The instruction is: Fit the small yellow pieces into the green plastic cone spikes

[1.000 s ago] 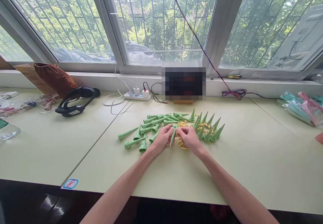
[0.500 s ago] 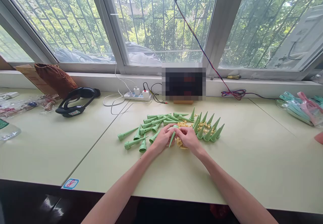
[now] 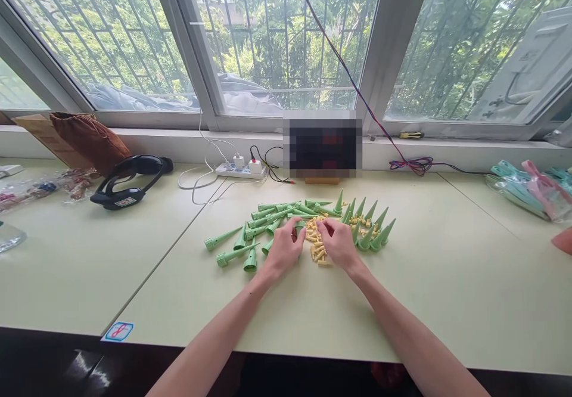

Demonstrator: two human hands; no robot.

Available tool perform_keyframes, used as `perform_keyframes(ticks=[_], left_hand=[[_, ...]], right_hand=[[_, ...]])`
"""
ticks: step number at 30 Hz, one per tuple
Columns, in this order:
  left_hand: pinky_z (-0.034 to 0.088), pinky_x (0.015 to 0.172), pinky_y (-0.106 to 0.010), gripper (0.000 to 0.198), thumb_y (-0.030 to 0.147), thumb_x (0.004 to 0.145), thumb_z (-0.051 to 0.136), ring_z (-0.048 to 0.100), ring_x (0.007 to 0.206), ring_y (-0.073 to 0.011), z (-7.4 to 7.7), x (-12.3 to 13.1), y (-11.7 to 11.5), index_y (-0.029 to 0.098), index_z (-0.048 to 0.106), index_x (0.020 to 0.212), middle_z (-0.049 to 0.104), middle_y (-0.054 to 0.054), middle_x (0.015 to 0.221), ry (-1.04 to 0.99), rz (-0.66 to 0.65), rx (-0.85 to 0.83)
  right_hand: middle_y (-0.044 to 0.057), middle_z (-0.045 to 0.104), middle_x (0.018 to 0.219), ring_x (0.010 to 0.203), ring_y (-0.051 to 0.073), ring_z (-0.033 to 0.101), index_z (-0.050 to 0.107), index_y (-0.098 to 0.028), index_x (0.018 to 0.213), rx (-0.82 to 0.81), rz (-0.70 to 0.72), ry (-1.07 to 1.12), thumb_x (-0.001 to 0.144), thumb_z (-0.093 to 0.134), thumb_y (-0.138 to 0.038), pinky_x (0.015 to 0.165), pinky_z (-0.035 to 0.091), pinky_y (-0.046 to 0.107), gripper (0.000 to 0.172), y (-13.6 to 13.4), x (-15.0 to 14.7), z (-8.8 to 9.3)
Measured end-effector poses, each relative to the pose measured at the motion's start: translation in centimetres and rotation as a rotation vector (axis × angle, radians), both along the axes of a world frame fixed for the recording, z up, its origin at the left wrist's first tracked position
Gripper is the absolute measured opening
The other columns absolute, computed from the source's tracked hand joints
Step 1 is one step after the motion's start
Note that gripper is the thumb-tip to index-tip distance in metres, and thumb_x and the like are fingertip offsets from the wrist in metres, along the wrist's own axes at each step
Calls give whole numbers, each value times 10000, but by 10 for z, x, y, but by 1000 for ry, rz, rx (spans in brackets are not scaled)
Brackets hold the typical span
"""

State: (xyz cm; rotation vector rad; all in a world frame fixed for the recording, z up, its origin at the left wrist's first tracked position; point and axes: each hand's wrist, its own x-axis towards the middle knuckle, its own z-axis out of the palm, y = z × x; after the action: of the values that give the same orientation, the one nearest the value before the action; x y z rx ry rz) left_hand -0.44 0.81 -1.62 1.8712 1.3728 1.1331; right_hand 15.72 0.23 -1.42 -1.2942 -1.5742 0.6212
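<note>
My left hand (image 3: 286, 247) is closed round a green plastic watering spike (image 3: 300, 226), its capped end up and most of its body behind the fingers. To the right, my right hand (image 3: 336, 242) has thumb and fingertips pinched together above a pile of small yellow plugs (image 3: 318, 253). Whatever it pinches is too small or hidden to make out. Loose green spikes (image 3: 230, 256) lie on the left beside my left hand, a few standing on their caps. Past my right hand, several spikes (image 3: 383, 236) stand point up with yellow pieces among them.
The pale table (image 3: 187, 290) has a seam and a numbered label (image 3: 118, 331). Behind stand a power strip (image 3: 241, 170) with cables and a blurred dark box (image 3: 322, 149). Black headgear (image 3: 129, 182) and a brown pouch (image 3: 89, 146) lie left; bagged plastic items (image 3: 531, 188) lie right.
My hands have parted. My right hand has left the spike and moved a little right over the yellow plugs; the spike stays in my left hand, now more upright. The view shifted slightly.
</note>
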Motion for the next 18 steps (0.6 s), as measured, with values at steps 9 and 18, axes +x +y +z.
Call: perform_keyframes(ticks=[9, 18], left_hand=[[318, 591, -283, 162, 276, 926, 488, 426, 496, -165, -2, 1, -2, 197, 601, 1010, 494, 20, 576, 147, 18, 23], [341, 594, -279, 171, 281, 960, 424, 628, 728, -246, 2, 4, -6, 183, 564, 970, 629, -73, 750, 626, 111, -29]], right_hand=[[-5, 516, 620, 559, 147, 434, 523, -207, 718, 53, 45, -131, 929, 463, -301, 576, 329, 272, 238, 2, 2, -8], [1, 555, 644, 587, 154, 474, 542, -201, 725, 54, 53, -195, 936, 458, -273, 586, 350, 269, 238, 3, 3, -11]])
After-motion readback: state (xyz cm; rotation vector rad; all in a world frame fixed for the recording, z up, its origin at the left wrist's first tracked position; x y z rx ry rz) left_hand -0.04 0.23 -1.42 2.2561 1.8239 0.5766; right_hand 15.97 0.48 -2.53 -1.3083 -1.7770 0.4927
